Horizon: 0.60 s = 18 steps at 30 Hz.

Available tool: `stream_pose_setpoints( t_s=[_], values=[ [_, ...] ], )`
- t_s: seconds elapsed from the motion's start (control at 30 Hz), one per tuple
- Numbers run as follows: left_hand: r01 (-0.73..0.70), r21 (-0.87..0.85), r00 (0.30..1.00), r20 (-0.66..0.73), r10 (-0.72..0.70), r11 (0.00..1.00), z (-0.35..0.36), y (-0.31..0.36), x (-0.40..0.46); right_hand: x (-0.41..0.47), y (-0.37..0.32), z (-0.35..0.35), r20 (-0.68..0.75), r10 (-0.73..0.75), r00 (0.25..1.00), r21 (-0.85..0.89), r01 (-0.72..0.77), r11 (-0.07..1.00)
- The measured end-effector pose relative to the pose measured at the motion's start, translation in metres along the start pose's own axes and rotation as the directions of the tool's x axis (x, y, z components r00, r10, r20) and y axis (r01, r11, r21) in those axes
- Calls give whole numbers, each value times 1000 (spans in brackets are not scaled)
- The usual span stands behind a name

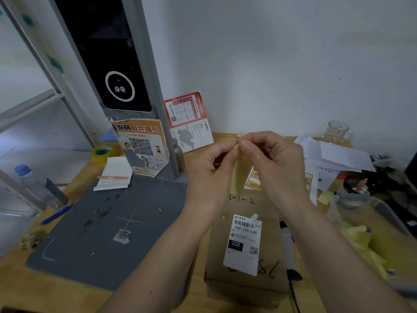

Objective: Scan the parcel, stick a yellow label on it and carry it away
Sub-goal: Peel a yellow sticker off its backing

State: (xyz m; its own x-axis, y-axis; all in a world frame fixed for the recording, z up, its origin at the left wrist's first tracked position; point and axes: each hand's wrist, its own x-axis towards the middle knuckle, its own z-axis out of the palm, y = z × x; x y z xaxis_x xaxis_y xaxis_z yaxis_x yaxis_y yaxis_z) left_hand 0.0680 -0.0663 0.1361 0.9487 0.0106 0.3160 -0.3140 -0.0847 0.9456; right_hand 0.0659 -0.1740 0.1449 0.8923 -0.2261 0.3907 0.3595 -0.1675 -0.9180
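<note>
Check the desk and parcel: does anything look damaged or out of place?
Two things. The orange poster on the scanner stand is torn and curling at its edges. The white shipping label sits crooked on the parcel. Both hands pinch the yellow label.

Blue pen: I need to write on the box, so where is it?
In the head view the blue pen lies at the left on the wooden table, beside the grey mat's left edge, near the water bottle.
</note>
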Motion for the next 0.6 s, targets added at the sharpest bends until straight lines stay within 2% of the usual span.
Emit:
stream_pose_setpoints(
  t_s=[0.1, 0.2, 0.6],
  values=[
    [15, -17, 999, -41, -16, 1000, -2, -2, 4, 1, 0, 0, -34, -64, 997, -111, 60, 992],
    [14, -11, 1000, -28, -14, 1000, -5, -2, 6, 2, -2, -2, -4, -93, 996, -217, 90, 972],
    [45, 98, 999, 12, -47, 994, -9, -2, 4, -2, -5, -4, 78, 53, 996, -77, -47, 996]
  ],
)
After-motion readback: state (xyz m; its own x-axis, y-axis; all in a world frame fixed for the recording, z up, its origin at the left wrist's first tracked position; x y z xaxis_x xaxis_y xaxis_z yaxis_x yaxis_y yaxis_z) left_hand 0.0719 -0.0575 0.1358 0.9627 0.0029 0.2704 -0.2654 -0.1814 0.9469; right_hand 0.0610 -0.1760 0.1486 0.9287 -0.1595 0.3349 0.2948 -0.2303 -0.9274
